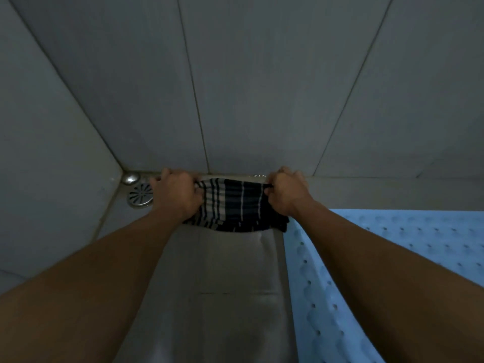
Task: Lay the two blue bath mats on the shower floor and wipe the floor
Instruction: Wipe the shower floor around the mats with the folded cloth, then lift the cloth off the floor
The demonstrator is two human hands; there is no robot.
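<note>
A dark blue and white striped cloth lies bunched on the grey shower floor close to the back wall. My left hand grips its left end and my right hand grips its right end, with the cloth stretched between them. A light blue bath mat with bumps and small holes lies flat on the floor at the right, partly under my right forearm. Only one mat shows in the head view.
A round metal floor drain sits in the back left corner, with a small metal knob just behind it. Grey tiled walls rise right behind the cloth and on the left.
</note>
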